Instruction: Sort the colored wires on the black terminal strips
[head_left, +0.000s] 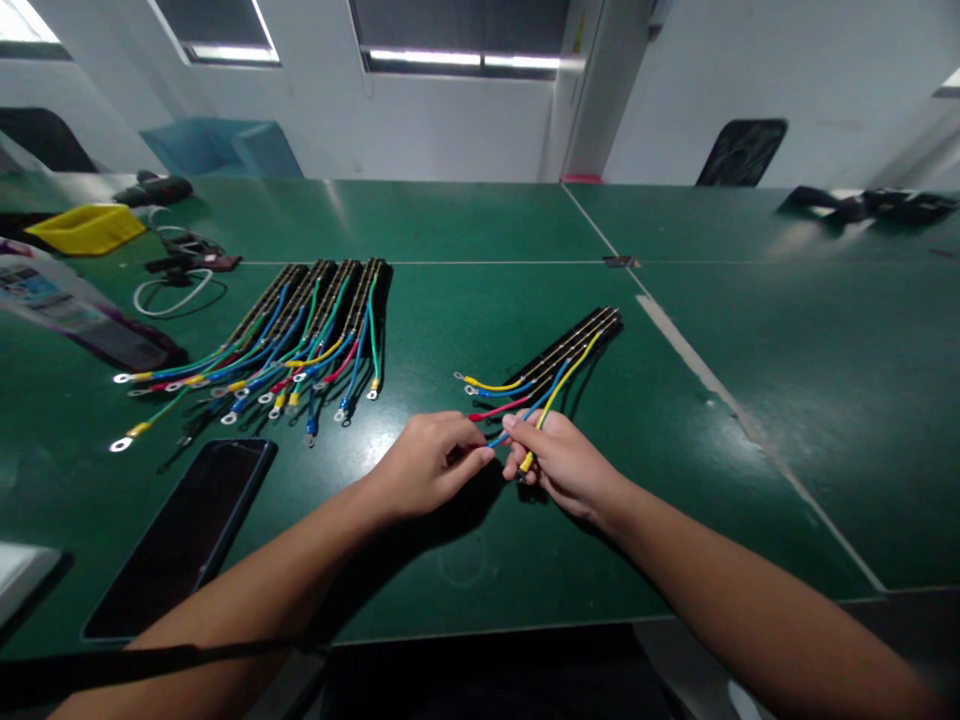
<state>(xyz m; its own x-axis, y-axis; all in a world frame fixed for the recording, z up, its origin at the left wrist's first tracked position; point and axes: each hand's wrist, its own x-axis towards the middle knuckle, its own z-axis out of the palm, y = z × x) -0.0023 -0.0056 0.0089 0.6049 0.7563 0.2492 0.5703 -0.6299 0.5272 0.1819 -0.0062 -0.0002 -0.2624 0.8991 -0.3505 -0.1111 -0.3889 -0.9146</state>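
A black terminal strip with brass-coloured screws lies slanted on the green table. Yellow, blue and red wires with ring lugs run from it toward me. My left hand pinches the end of a blue wire, its lug hidden by the fingers. On the same blue wire, farther up, my right hand is closed; a yellow wire also passes through its fingers, with the yellow lug sleeve hanging below. A red wire and two more lugged wires lie left of the hands.
Several similar wired terminal strips lie side by side at the left, lugs toward me. A phone lies in front of them. A bottle, a yellow tray and a white cable are at far left.
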